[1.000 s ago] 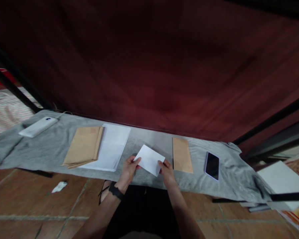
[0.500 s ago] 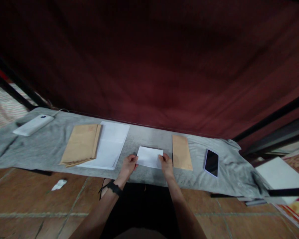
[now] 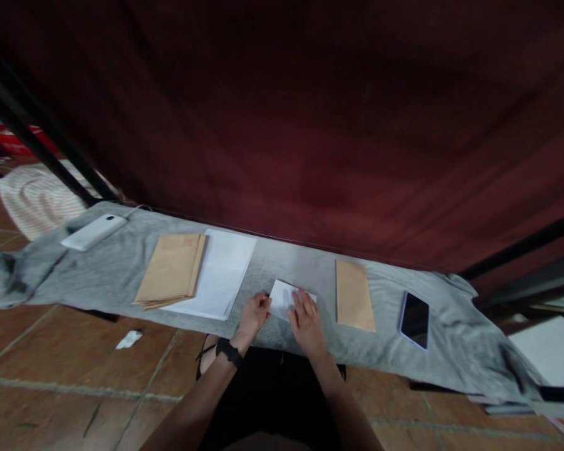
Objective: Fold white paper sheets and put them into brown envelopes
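A small white sheet of paper, seemingly folded, lies on the grey cloth in front of me. My left hand pinches its left edge between thumb and fingers. Across the right part of the paper rests my right hand, fingers stretched out and covering some of it. To the left is a stack of brown envelopes, partly on top of larger white sheets. A single brown envelope lies right of my right hand.
The grey cloth covers a long narrow surface. A dark-screened phone lies on the right, and a white device with a cable at the far left. Behind hangs a dark red curtain. A white scrap is on the tiled floor.
My right hand has let go of the paper's right edge and now lies spread on it. The paper has tilted slightly. The whole view has shifted, moving things rightward.
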The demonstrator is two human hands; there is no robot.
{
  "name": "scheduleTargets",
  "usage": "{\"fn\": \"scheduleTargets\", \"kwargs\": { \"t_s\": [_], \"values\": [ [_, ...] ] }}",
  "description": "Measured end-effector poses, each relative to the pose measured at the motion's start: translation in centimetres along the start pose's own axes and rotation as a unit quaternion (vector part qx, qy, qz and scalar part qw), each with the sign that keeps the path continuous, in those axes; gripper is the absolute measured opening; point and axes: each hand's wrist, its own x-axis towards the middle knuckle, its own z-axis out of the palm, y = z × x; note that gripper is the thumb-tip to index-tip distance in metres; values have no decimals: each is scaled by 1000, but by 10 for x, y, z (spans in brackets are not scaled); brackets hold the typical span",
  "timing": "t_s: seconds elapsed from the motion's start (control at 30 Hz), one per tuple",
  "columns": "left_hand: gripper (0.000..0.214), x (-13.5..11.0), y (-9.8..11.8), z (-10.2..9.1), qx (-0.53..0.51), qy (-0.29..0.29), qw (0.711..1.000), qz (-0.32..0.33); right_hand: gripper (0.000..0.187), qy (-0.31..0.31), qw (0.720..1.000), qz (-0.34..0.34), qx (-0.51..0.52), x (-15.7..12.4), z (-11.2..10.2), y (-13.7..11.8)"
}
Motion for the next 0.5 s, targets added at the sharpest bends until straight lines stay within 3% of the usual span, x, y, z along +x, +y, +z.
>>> {"fn": "scheduleTargets", "kwargs": {
  "t_s": [0.1,0.27,0.4,0.5],
  "values": [
    [17,-3,2,-1,-18,-3,1000,-5,52,-53,997,-38,-34,-9,3,-7],
    [22,-7,3,-4,-65,-18,997,-22,63,-94,995,-17,-39,-13,-5,-1],
    [35,-9,6,-12,-103,-36,993,-42,60,-101,995,3,16,-10,-16,9],
    [44,-10,9,-19,-132,-54,988,-53,58,-71,991,55,99,-9,-25,18]
  ]
}}
